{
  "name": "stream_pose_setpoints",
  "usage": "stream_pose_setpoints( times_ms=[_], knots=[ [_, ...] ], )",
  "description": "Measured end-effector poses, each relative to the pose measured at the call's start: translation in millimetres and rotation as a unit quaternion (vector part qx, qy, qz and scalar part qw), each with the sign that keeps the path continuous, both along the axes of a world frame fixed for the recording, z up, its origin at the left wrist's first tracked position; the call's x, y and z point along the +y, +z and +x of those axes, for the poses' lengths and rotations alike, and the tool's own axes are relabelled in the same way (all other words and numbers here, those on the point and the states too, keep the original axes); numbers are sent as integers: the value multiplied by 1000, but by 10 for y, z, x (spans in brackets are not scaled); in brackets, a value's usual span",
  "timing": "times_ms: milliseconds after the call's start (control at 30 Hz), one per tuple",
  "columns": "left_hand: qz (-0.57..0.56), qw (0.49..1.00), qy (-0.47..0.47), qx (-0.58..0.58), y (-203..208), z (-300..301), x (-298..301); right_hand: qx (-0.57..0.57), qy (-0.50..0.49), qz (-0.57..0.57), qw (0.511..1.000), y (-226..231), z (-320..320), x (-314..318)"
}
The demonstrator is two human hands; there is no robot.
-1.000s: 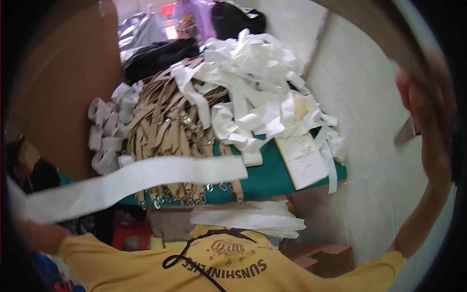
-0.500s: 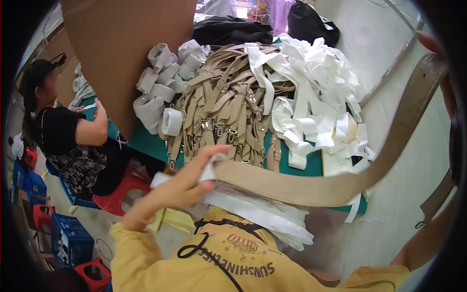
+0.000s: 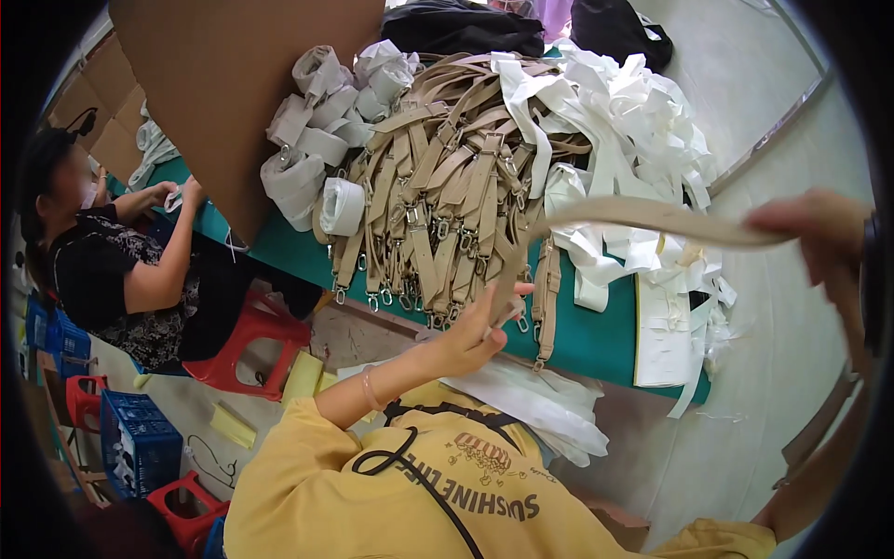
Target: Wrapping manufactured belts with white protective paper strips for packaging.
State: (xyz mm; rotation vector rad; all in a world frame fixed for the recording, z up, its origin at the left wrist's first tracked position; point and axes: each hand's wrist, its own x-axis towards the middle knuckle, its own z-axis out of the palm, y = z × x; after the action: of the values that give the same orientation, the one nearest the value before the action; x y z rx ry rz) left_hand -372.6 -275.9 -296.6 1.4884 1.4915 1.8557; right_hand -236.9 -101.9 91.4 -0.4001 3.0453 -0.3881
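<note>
A beige strap (image 3: 652,212) arches up between my two hands above the table's front. My left hand (image 3: 473,335) is closed on one end of it, thumb and fingers pinching. At the right edge my right hand (image 3: 819,228), blurred, grips the strap farther along. Below that hand hangs another length of the beige strap, partly cut off by the dark rim. Behind my left hand lies a large heap of beige straps (image 3: 433,200) with metal clips, their clip ends pointing toward me.
Rolls of white strip (image 3: 300,189) stand left of the heap on the green table (image 3: 596,349). Loose white strips (image 3: 643,121) pile up at its right. A cardboard sheet (image 3: 214,102) separates me from a seated person (image 3: 130,270) on a red stool (image 3: 247,349). Black bags (image 3: 466,30) lie behind.
My left hand has moved right, and my right hand has come down. The strap between them, which sagged in a low curve, now arches upward.
</note>
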Motion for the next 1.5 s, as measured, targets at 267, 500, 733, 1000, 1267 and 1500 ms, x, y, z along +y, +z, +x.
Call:
stream_pose_setpoints(
  times_ms=[267, 500, 733, 1000, 1267, 1500],
  knots=[
    [18, 996, 1, 83, 192, -55, 130, 7, -192, 103, 976, 192, 190, -186],
    [-47, 989, -7, 137, 293, -50, 59, -135, -445, -261, 846, 386, -52, -196],
    [-29, 998, -6, 55, 290, 35, 124, -27, -45, -23, 998, -584, -201, 70],
    [-51, 977, -35, 204, 558, -100, 88, 7, -15, 62, 998, -344, -26, 228],
    [-7, 998, 10, 69, 230, 55, 121, 101, -34, -11, 994, -565, -22, 206],
    [-44, 998, -28, 20, 481, -41, 150, -23, -165, 82, 983, -145, 7, 16]
  ],
)
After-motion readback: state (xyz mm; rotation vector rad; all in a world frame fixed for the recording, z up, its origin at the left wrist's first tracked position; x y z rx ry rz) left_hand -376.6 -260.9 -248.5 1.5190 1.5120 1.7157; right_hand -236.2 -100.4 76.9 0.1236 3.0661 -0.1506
